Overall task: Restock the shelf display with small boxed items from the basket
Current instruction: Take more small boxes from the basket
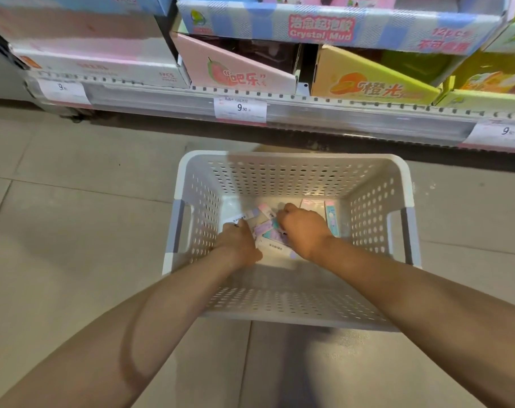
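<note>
The small boxed items [272, 231] lie in a loose heap on the bottom of the basket [291, 163], flat, slim pastel cartons in pink, lilac, mint and cream, several with white barcode labels facing up. Their long axes run every which way: one white-labelled box [238, 217] at the left of the heap points roughly left to right, one below the hands [275, 247] lies slantwise, and a mint-edged box [332, 220] stands on its long edge against the right wall, its length running toward the shelf. Both hands reach down into the heap. The left hand [238, 241] has its fingers curled down onto the boxes at the left, and the right hand [302, 228] is bunched into a loose fist over the middle; each grip seems closed around a box, though the fingertips are hidden and I cannot tell for sure. The basket is white, perforated with round holes, with grey handle cut-outs on both sides, and it sits on the tiled floor [73, 231] just before the shelf [309, 110]. On the shelf stand a pink display carton [235, 69] and an orange one [374, 81] beneath a blue checked "Crystal Mud" box [321, 28], and a price tag [240, 108] reads 9.90.
</note>
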{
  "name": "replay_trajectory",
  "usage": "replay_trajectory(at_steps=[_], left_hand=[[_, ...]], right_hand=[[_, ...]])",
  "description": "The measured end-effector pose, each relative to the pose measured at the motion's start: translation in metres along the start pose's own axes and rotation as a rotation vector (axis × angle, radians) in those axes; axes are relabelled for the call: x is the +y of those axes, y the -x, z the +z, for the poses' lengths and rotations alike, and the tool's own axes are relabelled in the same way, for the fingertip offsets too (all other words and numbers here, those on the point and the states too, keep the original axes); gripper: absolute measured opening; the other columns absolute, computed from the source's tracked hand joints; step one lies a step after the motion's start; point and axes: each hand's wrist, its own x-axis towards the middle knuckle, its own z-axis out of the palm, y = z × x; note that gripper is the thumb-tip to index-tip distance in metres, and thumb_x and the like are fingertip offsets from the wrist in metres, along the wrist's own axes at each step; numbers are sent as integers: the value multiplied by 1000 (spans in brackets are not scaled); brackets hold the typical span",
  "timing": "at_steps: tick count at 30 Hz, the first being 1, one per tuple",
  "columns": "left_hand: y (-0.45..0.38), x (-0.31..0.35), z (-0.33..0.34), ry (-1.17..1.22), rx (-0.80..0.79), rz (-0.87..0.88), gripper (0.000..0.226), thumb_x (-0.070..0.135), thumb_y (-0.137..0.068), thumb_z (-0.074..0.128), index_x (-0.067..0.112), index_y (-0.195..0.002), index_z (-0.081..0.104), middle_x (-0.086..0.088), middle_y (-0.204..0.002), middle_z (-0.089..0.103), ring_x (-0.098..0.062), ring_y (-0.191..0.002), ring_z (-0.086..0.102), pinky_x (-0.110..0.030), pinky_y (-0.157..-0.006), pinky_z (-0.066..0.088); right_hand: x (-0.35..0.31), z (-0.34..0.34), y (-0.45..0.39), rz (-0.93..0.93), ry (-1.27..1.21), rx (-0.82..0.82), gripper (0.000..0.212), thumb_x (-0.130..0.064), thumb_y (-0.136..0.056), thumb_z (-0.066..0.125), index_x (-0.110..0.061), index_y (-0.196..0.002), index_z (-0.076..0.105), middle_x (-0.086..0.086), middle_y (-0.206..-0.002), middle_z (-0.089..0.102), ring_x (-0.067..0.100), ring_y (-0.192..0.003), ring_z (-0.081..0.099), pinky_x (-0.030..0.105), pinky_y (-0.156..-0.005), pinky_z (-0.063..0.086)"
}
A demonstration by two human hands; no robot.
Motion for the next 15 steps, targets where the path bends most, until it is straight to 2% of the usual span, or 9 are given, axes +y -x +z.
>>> replay_trajectory(at_steps=[3, 6, 8, 11, 15], left_hand=[[-1, -1, 1, -28, -21, 19, 76, 26, -76, 65, 3, -136, 24, -20, -131, 37, -38, -117, 51, -38, -91, 46], [-3, 0, 5, -61, -11, 9, 65, 14, -80, 58, 0, -134, 23, -22, -134, 33, -39, -121, 47, -39, -96, 44], [-3, 4, 7, -130, 17, 18, 61, 10, -84, 53, -2, -135, 21, -23, -136, 31, -37, -125, 43, -38, -101, 42], [-2, 6, 7, -224, 34, 46, 57, 7, -89, 47, -6, -137, 17, -22, -136, 31, -35, -126, 40, -38, -103, 40], [-6, 2, 9, -232, 7, 37, 60, 9, -85, 49, -4, -136, 19, -25, -134, 34, -37, -123, 43, -39, -100, 43]], right_hand=[[4, -2, -3, 113, -165, 10, 69, -26, -70, 74, -8, -125, 35, 14, -128, 42, 33, -110, 50, 40, -80, 46], [-1, 0, -7, 113, -110, -46, 98, -42, -56, 81, -14, -133, 26, 11, -133, 37, 31, -118, 43, 44, -90, 45], [-7, 3, -8, 41, 4, -56, 99, -40, -59, 79, -16, -136, 23, 12, -134, 36, 32, -120, 42, 44, -92, 42], [-15, 12, -7, -44, 123, -34, 86, -32, -71, 69, -14, -140, 21, 16, -136, 33, 34, -120, 41, 41, -91, 42], [-22, 22, -5, 3, 197, -83, 74, -31, -77, 65, -7, -135, 25, 21, -134, 31, 37, -117, 39, 39, -82, 46]])
